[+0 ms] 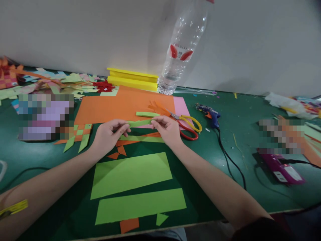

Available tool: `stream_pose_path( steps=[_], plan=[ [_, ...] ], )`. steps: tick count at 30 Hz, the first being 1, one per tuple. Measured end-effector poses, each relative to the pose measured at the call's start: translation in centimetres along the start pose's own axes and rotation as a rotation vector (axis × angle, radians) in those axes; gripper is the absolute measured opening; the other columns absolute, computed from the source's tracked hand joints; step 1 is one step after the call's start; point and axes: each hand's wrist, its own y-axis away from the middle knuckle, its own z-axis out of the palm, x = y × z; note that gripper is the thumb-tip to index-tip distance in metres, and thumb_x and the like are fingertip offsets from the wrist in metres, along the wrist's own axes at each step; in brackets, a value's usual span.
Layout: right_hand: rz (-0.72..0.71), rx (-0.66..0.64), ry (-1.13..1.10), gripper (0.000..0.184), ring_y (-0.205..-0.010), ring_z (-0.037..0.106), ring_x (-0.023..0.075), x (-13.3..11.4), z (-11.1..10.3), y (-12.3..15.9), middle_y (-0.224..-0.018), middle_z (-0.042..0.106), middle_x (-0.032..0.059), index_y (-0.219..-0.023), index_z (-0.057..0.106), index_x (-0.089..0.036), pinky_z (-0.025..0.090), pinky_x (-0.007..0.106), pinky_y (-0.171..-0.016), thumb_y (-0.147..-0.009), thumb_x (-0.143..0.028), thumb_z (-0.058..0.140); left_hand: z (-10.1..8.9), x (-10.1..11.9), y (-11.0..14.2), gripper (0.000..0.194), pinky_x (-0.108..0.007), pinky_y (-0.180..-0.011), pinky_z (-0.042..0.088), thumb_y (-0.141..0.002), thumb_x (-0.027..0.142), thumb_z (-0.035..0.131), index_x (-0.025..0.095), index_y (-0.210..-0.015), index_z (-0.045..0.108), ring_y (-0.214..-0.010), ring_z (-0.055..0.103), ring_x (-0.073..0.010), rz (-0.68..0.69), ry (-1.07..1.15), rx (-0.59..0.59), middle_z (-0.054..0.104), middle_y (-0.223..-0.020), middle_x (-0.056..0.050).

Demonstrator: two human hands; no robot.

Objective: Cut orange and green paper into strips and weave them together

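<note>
A narrow green paper strip (140,123) is stretched level between my two hands, above the table. My left hand (110,133) pinches its left end between thumb and fingers, and my right hand (167,130) pinches the right end. Just beyond it lies a short folded green strip (147,114); under my hands rests a longer green strip (145,138). Scissors (190,124) with one yellow and one red handle lie right of my right hand. Two wide green paper pieces (132,174) are spread nearer to me. A woven orange and green paper piece (81,134) sits left of my left hand.
Orange sheets (100,108) lie behind my hands. A tilted plastic bottle (178,50) leans against the wall beside a folded yellow piece (132,79). A blue glue gun (210,115) with a cord and a purple power strip (283,169) are to the right. Paper scraps (57,82) heap at the back left.
</note>
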Motion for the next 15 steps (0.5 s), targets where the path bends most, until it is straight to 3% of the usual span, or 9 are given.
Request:
stream_pose_path(
  steps=[5,15],
  plan=[
    [0.024,-0.002,0.019,0.017,-0.059,0.065,0.0135,-0.50,0.08,0.10,-0.064,0.068,-0.0007,-0.084,0.068,-0.019,0.055,0.029,-0.064,-0.076,-0.034,0.070,0.02,-0.16,-0.03,0.028,-0.028,-0.066,0.056,-0.089,0.043,0.055,0.018,-0.094,0.065,-0.062,0.066,-0.0151,-0.015,0.040,0.032,0.071,-0.078,-0.003],
    [-0.016,-0.014,0.090,0.019,-0.053,0.062,0.0109,-0.30,0.15,0.21,-0.070,0.070,0.0012,-0.086,0.066,-0.018,0.053,0.026,-0.056,-0.082,-0.036,0.062,-0.02,0.24,-0.13,0.019,-0.025,-0.064,0.056,-0.088,0.034,0.055,0.018,-0.091,0.065,-0.059,0.066,-0.0133,-0.018,0.015,0.083,0.071,-0.075,-0.001]
  ],
)
